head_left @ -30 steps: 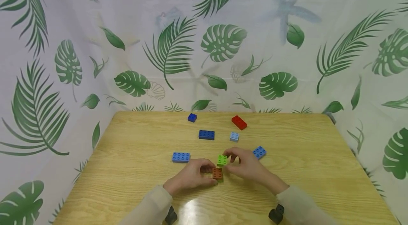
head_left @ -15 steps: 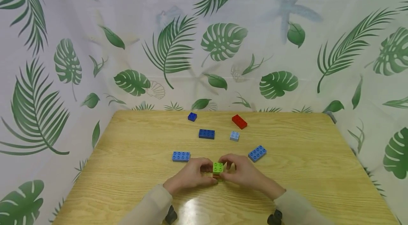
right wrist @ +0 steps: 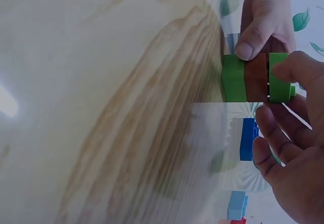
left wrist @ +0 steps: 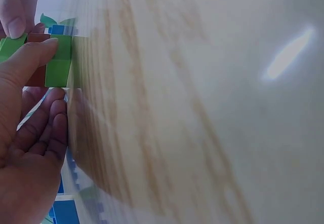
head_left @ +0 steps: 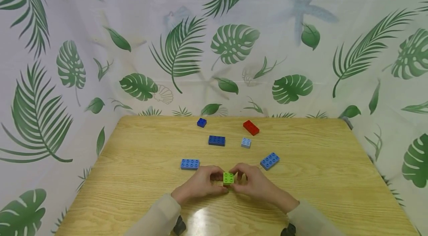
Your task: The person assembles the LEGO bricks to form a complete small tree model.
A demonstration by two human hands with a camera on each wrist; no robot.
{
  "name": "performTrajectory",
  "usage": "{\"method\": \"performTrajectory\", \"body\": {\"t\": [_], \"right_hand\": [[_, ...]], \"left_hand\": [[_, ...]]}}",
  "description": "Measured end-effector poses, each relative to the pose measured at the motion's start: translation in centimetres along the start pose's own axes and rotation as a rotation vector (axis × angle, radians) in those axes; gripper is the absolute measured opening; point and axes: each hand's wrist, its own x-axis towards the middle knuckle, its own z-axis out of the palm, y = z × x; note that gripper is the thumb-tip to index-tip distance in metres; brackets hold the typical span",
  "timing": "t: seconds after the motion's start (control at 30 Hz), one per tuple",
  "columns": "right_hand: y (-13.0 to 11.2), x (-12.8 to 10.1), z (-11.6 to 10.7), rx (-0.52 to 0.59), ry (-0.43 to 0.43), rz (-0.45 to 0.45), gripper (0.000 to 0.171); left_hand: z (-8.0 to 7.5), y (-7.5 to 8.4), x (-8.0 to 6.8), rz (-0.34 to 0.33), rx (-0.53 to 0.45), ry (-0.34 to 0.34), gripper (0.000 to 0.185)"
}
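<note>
Near the table's front edge, both hands hold a small stack of bricks. In the head view only its top green brick [head_left: 228, 178] shows. The right wrist view shows the whole stack: a green brick [right wrist: 233, 78] at the bottom, a brown brick [right wrist: 256, 78] in the middle, and the top green brick [right wrist: 280, 78]. My left hand [head_left: 214, 181] grips the stack from the left, with its thumb on the lower bricks. My right hand [head_left: 242, 178] pinches the top green brick from the right. The left wrist view shows the stack [left wrist: 57, 62] against my left hand [left wrist: 30, 133].
Loose bricks lie on the wooden table [head_left: 140, 176] beyond the hands: a blue one [head_left: 190, 164] to the left, another blue one [head_left: 269, 161] to the right, a dark blue one [head_left: 216, 140], a pale blue one [head_left: 246, 142], a red one [head_left: 251, 128] and a small dark blue one [head_left: 201, 122]. Leaf-print curtains surround the table.
My right hand has brought the green brick toward me and set it on top of the brown brick, which it now hides. The left hand has stayed in place.
</note>
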Motion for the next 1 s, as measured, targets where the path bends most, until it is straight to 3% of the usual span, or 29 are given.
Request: {"method": "performTrajectory", "body": {"t": [0.23, 0.73, 1.0], "right_hand": [[0.06, 0.29, 0.38, -0.073, 0.031, -0.08, 0.028], [-0.37, 0.37, 0.27, -0.134, -0.003, -0.016, 0.027], [-0.11, 0.24, 0.4, -0.106, 0.003, -0.012, 0.029]], "left_hand": [[-0.02, -0.1, 0.05, 0.024, 0.018, 0.006, 0.031], [0.18, -0.32, 0.07, 0.022, 0.022, 0.006, 0.029], [0.04, -0.09, 0.14, 0.01, 0.021, 0.007, 0.031]]}}
